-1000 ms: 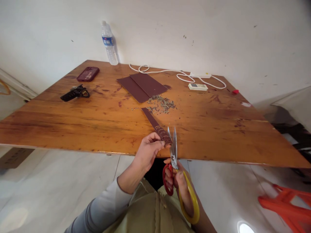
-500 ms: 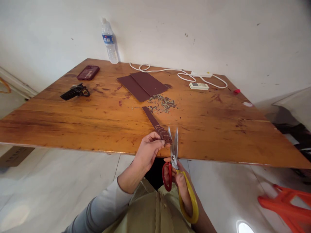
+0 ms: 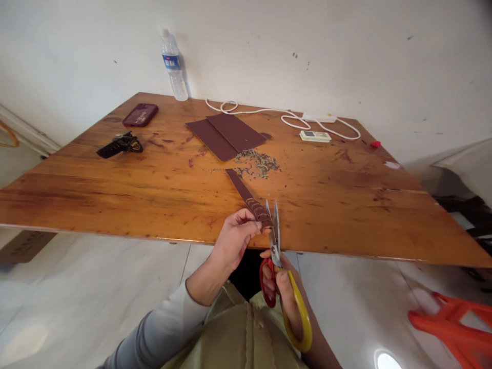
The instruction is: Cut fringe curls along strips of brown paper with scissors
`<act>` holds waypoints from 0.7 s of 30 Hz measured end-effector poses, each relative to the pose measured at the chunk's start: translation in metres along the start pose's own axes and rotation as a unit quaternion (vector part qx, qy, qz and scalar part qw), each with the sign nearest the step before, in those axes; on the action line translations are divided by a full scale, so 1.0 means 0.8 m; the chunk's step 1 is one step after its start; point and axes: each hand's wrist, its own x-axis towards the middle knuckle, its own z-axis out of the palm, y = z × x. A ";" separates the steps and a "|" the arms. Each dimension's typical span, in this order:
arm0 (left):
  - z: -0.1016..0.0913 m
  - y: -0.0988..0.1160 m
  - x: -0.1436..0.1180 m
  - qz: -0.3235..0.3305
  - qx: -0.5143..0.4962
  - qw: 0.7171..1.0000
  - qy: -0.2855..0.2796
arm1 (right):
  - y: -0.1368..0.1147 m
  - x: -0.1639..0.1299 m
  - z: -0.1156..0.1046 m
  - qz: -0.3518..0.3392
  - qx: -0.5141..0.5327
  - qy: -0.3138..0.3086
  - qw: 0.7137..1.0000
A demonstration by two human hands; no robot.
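Between the thumb and fingers of my left hand [image 3: 238, 233] is the near end of a narrow dark-red strip [image 3: 239, 185], which looks like sandpaper or card. Curved pale lines cross its near part; whether they are cuts or marks I cannot tell. My right hand [image 3: 285, 287] grips a pair of scissors [image 3: 274, 246] by one red and one yellow handle. The scissor blades point away from me, slightly apart, right beside the strip's held end. Past the strip lies a pile of thin curled scraps [image 3: 259, 161], touching two dark-red sheets [image 3: 226, 134].
On the wooden table [image 3: 154, 200] are a dark-red phone [image 3: 141, 115], a black hair clip [image 3: 121, 145], a water bottle [image 3: 175, 72], a white cable with a power strip [image 3: 320, 118] and a remote control [image 3: 315, 136]. An orange plastic stool [image 3: 453, 325] stands at lower right.
The scissor blades have come closer together and the handles have drawn nearer each other. My left hand and the strip stay in place.
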 end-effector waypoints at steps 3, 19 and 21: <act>0.000 -0.001 0.000 0.000 -0.004 1.000 0.001 | 0.001 0.002 0.000 0.012 0.027 -0.003 1.000; 0.003 0.000 0.000 0.004 -0.006 1.000 0.009 | -0.003 -0.003 0.001 -0.002 -0.017 0.016 1.000; 0.005 0.001 0.000 0.006 -0.011 1.000 0.007 | -0.001 -0.002 0.001 -0.005 -0.011 0.011 1.000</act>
